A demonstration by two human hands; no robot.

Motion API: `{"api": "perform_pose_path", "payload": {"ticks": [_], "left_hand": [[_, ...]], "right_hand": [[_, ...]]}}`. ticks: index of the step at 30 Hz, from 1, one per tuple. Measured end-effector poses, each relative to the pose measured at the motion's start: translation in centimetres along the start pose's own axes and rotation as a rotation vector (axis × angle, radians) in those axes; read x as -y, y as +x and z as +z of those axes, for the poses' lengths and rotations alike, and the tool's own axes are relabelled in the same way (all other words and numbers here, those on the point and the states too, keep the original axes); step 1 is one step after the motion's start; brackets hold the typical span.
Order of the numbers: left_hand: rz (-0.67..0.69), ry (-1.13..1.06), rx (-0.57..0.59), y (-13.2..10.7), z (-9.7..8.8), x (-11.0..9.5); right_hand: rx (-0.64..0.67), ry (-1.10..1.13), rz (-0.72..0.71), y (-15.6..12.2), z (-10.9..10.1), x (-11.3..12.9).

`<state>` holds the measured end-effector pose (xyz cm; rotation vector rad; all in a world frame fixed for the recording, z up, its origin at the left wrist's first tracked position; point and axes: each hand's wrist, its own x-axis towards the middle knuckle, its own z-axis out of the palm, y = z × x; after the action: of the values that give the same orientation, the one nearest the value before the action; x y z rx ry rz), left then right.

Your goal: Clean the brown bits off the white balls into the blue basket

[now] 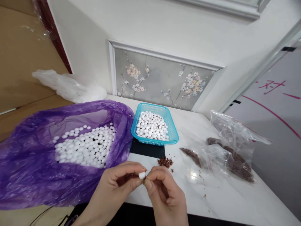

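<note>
My left hand (117, 183) pinches a small white bead (142, 175) between thumb and fingertips above the table's front edge. My right hand (162, 191) meets it, fingers pinched on something tiny and dark that I cannot make out, right against the bead. Just behind my hands lies a small pile of reddish-brown seeds (165, 162). A purple plastic bag (30, 163) at the left lies open with many white beads (84, 146) inside. A blue basket (172, 135) behind the seeds holds more white beads.
The basket stands on a black slab (147, 150) on a white marble table (223, 197). Clear plastic bags (232, 150) with brown seeds lie at the right. A crumpled white bag (70, 86) sits at the back left, by the wall.
</note>
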<state>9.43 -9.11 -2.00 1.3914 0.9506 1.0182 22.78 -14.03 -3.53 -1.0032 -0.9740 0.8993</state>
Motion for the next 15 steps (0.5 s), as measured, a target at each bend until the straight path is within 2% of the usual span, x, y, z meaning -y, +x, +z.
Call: {"api": "perform_pose_path", "payload": {"ticks": [8,15], "left_hand": [[0.182,0.086,-0.058,-0.05,0.39,-0.32],[0.274,0.123,-0.064,-0.08,0.52,-0.37]], "right_hand": [[-0.007,-0.026,-0.032,-0.12,0.14,-0.43],[-0.029,0.007,0.023,-0.16,0.39,-0.62]]}}
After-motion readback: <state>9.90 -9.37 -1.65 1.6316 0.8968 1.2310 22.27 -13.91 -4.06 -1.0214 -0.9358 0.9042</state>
